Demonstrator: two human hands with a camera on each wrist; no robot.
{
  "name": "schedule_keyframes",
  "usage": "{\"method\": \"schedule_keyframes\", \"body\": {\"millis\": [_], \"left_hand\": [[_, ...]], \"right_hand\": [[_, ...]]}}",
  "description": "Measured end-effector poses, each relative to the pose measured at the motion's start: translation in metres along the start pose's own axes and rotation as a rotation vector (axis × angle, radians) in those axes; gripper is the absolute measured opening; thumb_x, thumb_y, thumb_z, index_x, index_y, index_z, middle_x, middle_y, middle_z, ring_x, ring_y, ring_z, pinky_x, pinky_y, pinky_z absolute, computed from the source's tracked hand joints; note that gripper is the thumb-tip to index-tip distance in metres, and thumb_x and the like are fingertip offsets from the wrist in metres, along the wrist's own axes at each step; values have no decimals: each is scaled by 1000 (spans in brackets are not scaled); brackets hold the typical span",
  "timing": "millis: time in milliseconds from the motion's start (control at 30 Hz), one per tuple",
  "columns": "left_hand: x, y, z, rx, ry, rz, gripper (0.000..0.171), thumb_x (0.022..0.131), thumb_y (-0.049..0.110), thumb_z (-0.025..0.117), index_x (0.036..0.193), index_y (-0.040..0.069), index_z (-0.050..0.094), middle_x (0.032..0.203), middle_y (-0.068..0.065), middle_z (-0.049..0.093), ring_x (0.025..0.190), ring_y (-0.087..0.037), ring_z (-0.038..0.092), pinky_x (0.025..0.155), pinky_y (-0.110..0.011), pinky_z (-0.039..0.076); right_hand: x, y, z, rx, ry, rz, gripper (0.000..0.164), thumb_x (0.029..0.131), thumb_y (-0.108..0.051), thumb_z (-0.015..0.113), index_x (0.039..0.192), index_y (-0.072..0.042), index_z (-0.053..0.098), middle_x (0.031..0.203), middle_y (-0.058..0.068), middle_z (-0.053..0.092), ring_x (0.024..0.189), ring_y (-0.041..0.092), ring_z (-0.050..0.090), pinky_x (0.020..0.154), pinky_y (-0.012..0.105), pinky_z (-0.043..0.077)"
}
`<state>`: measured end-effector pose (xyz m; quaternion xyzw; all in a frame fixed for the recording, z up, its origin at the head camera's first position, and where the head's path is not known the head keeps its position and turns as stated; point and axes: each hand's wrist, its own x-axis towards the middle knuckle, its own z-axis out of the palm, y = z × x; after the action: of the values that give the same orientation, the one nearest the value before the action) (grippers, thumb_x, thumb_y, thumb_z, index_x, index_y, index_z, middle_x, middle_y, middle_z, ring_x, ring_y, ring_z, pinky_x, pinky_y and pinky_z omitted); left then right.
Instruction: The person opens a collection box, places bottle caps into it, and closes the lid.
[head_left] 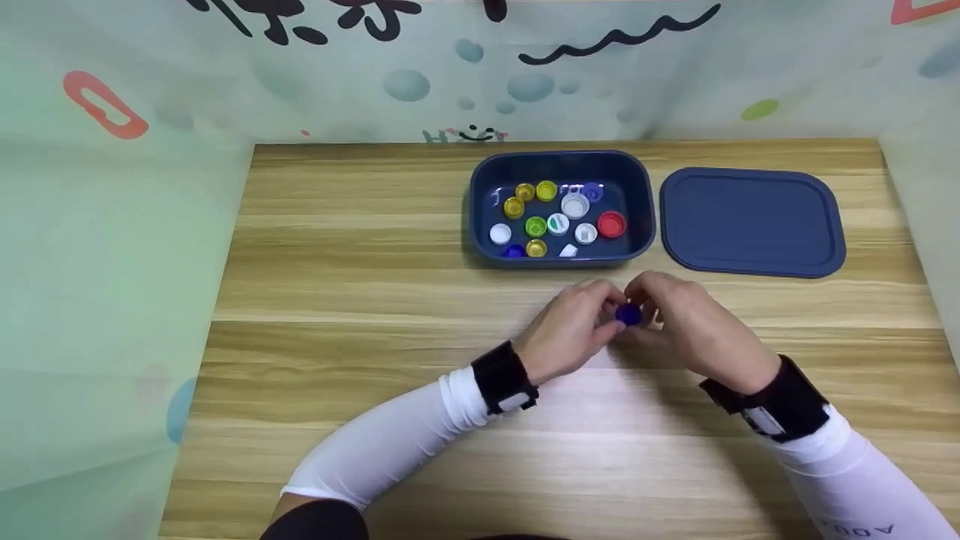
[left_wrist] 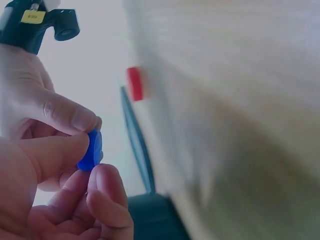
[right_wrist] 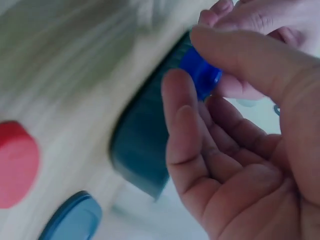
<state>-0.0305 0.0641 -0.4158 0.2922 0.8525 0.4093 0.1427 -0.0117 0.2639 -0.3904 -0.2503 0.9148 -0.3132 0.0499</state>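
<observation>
A blue bottle cap (head_left: pixel 628 314) is held between both hands, a little in front of the dark blue box. My left hand (head_left: pixel 570 324) pinches it from the left with thumb and fingers. From the other side, my right hand (head_left: pixel 701 326) grips it between thumb and fingertips. The left wrist view has the cap (left_wrist: pixel 91 150) edge-on, both thumbs against it. In the right wrist view the cap (right_wrist: pixel 200 72) lies between the right thumb and curled fingers, with left-hand fingers behind it.
An open dark blue box (head_left: pixel 480 255) holds several caps, among them a red cap (head_left: pixel 611 224) and a green cap (head_left: pixel 535 226). Its flat lid (head_left: pixel 752 223) lies to the right. A red round object (right_wrist: pixel 17 165) sits on the table (head_left: pixel 337 300) in the right wrist view.
</observation>
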Motion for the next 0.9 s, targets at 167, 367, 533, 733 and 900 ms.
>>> {"method": "schedule_keyframes", "body": {"millis": [167, 367, 533, 733, 900], "left_hand": [[0, 4, -18, -112, 96, 16, 23, 96, 9, 72, 116, 6, 63, 105, -2, 65, 84, -3, 62, 74, -12, 51], [3, 3, -41, -143, 214, 24, 21, 94, 9, 74, 112, 6, 65, 101, -3, 65, 81, -6, 58, 74, -17, 49], [8, 1, -58, -135, 297, -9, 22, 93, 8, 75, 114, 7, 68, 99, -3, 65, 79, -9, 57, 73, -21, 48], [16, -4, -78, -237, 366, -68, 26, 92, -1, 73, 117, 3, 68, 106, -5, 65, 87, -9, 62, 79, -20, 53], [25, -12, -91, -288, 424, -103, 28, 91, -7, 69, 118, 2, 67, 109, -7, 68, 92, -11, 66, 82, -20, 55]], "right_hand": [[13, -9, -10, -11, 78, -14, 34, 77, 2, 86, 105, -2, 68, 93, 5, 65, 78, 18, 63, 66, 33, 57], [32, -16, -17, 40, 169, -21, 34, 80, -4, 87, 109, -4, 69, 98, 4, 64, 81, 13, 63, 70, 20, 54], [51, -19, -17, 133, 212, 8, 33, 82, -1, 84, 112, -3, 69, 100, 3, 63, 83, 11, 64, 73, 19, 55], [79, -21, -15, 207, 238, 65, 30, 87, -3, 79, 115, -2, 69, 103, 4, 64, 85, 12, 65, 73, 19, 55], [101, -20, -12, 278, 213, 120, 31, 90, -3, 73, 120, 0, 67, 107, 8, 65, 89, 14, 66, 76, 18, 56]]}}
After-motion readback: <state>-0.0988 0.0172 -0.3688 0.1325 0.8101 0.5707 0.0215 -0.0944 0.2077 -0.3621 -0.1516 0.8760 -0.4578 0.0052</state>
